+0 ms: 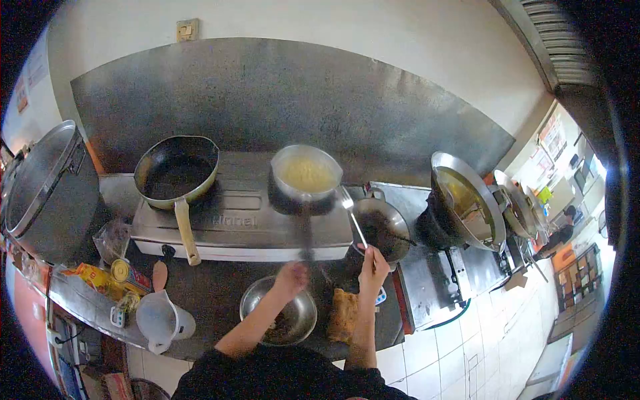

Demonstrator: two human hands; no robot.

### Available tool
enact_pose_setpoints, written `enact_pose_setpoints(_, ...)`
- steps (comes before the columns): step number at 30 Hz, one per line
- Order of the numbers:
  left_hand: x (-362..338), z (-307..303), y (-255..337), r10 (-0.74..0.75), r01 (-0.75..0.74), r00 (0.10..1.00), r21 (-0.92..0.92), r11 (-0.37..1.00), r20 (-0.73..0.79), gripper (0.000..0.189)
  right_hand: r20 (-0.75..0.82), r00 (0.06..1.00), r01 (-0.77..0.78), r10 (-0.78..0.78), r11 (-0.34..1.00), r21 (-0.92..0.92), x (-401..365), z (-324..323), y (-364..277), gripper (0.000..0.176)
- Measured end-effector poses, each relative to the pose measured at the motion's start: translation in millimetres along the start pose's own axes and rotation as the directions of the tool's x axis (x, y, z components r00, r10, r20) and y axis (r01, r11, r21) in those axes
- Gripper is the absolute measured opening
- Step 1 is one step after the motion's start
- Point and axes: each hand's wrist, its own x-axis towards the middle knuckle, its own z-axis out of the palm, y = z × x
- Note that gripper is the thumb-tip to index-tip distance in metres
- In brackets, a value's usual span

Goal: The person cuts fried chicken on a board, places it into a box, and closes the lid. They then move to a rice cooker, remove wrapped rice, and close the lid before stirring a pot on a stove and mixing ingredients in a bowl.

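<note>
My right hand [373, 270] is closed around the handle of a metal fork [361, 230]. The fork's tines point up, beside the rim of a saucepan [305, 195] that holds something pale yellow on the stove's right burner. Below the saucepan's dark handle [305, 233], my left hand [291, 279] has its fingers curled in, right by the handle's end and the stove front. What those fingers hold is blurred. Under my left forearm sits a steel bowl [308, 313] with dark bits in it. A brown, bread-like block [343, 315] lies beside my right forearm.
A frying pan [177, 172] stands on the stove's left burner [233, 221]. To the right are a dark wok [383, 233] and a large pan of oil [463, 193]. A big pot [50, 193], a yellow packet [97, 279] and a plastic jug [163, 320] stand at the left.
</note>
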Motion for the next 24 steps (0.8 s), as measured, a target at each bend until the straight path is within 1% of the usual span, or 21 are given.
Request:
enact_pose_setpoints(1, 8.9, -9.2, 0.3, -0.072, 0.075, 0.997, -0.106, 0.992, 0.031, 0.022, -0.007, 1.000, 0.000, 0.000, 1.000, -0.010, -3.6, -4.7, 2.1, 0.022)
enact_pose_setpoints(2, 10.1, -3.8, -1.1, -0.049, 0.049, 0.998, -0.024, 0.999, -0.033, 0.022, -0.013, 1.000, 0.000, 0.000, 1.000, -0.020, -7.3, -9.5, 4.2, 0.023)
enact_pose_setpoints(4, 12.3, 15.5, -4.3, 0.012, 0.011, 0.988, 0.144, 0.990, -0.153, 0.023, -0.016, 0.999, -0.032, 0.032, 0.999, 0.024, -12.1, -15.1, 6.8, 0.023)
enact_pose_setpoints(7, 32.1, 9.4, -10.1, -0.006, 0.036, 0.986, 0.173, 0.984, -0.168, 0.024, -0.001, 0.995, -0.104, 0.104, 0.991, 0.085, -16.9, -23.0, 5.5, 0.022)
enact_pose_setpoints(8, 29.7, 15.8, -11.2, -0.011, 0.038, 0.987, 0.169, 0.985, -0.159, 0.024, 0.007, 0.991, -0.131, 0.131, 0.986, 0.104, -17.3, -25.4, 4.1, 0.022)
enact_pose_setpoints(10, 23.7, 27.8, -12.3, -0.023, 0.046, 0.989, 0.162, 0.986, -0.143, 0.025, 0.017, 0.994, -0.113, 0.112, 0.989, 0.096, -17.0, -28.6, 2.3, 0.023)
enact_pose_setpoints(11, 27.5, 22.2, -12.2, -0.028, 0.036, 0.998, 0.166, 0.985, -0.053, 0.025, 0.022, 0.994, -0.105, 0.103, 0.990, 0.092, -17.1, -30.1, 1.5, 0.023)
enact_pose_setpoints(13, 39.5, 1.5, -12.3, -0.036, 0.014, 0.991, 0.168, 0.986, 0.126, 0.025, 0.092, 0.967, -0.246, 0.238, 0.966, 0.080, -17.9, -36.9, 1.0, 0.023)
enact_pose_setpoints(14, 39.1, 2.3, -12.3, -0.014, -0.011, 0.993, 0.219, 0.976, 0.116, 0.025, 0.126, 0.944, -0.314, 0.303, 0.947, 0.071, -18.1, -38.9, 1.4, 0.023)
enact_pose_setpoints(16, 37.5, 3.2, -13.1, 0.027, -0.057, 0.995, 0.318, 0.946, 0.099, 0.027, 0.082, 0.965, -0.253, 0.249, 0.966, 0.055, -19.0, -36.7, 8.0, 0.023)
enact_pose_setpoints(17, 44.5, -6.9, -13.5, 0.072, -0.137, 0.985, 0.464, 0.875, 0.155, 0.028, 0.059, 0.973, -0.224, 0.221, 0.973, 0.046, -19.5, -36.1, 10.8, 0.023)
enact_pose_setpoints(18, 51.2, -16.9, -12.6, 0.105, -0.217, 0.970, 0.593, 0.776, 0.217, 0.030, 0.062, 0.972, -0.230, 0.226, 0.972, 0.052, -19.8, -36.4, 11.8, 0.023)
enact_pose_setpoints(20, 54.2, -23.4, -11.6, 0.015, -0.152, 0.971, 0.569, 0.808, 0.238, 0.034, 0.066, 0.970, -0.239, 0.235, 0.969, 0.067, -19.8, -37.1, 13.0, 0.023)
enact_pose_setpoints(21, 47.4, -16.3, -9.6, -0.105, 0.008, 0.971, 0.410, 0.912, 0.215, 0.036, 0.066, 0.964, -0.259, 0.256, 0.965, 0.049, -19.1, -38.2, 11.2, 0.023)
enact_pose_setpoints(22, 40.3, -9.3, -7.2, -0.224, 0.174, 0.950, 0.231, 0.957, 0.215, 0.038, 0.068, 0.959, -0.279, 0.277, 0.960, 0.031, -18.2, -40.2, 7.2, 0.023)
enact_pose_setpoints(24, -7.1, 49.2, -1.3, -0.284, 0.272, 0.950, 0.103, 0.957, 0.128, 0.042, 0.073, 0.953, -0.295, 0.294, 0.955, 0.006, -13.9, -42.6, 1.1, 0.022)
